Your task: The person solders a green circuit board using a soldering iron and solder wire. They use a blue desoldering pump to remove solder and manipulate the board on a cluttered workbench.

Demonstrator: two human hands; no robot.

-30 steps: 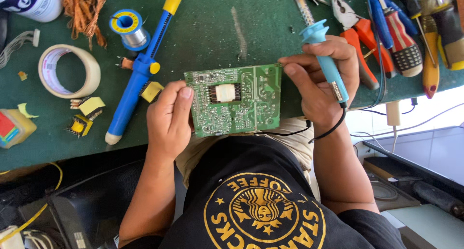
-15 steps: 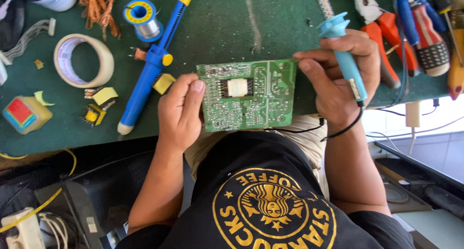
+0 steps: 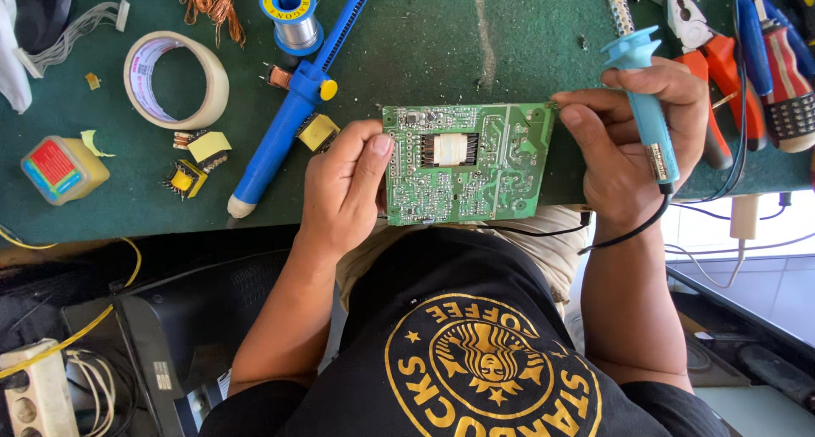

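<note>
Head view, board: green rectangular printed circuit board (image 3: 465,164) lies at the near edge of the green table (image 3: 424,47); stiff, light, fragile; best held by its edges
Left hand (image 3: 344,187): pinching the board's left edge
Right hand (image 3: 632,140): fingertips steady the board's right edge; closed round the light-blue plastic-handled soldering iron (image 3: 645,106)
Nearby: long blue plastic desoldering pump (image 3: 293,119); smooth roll of tape (image 3: 176,79)

I'm looking at an electronics repair bench, workshop type. Green mat (image 3: 424,47) covers the table, w/ solder spool (image 3: 289,13) and blue desoldering pump (image 3: 297,106) at top centre, tape roll (image 3: 176,79) upper left, pliers and screwdrivers (image 3: 747,55) upper right, small transformers (image 3: 195,161) at left. Power strip (image 3: 38,399) sits lower left.
</note>
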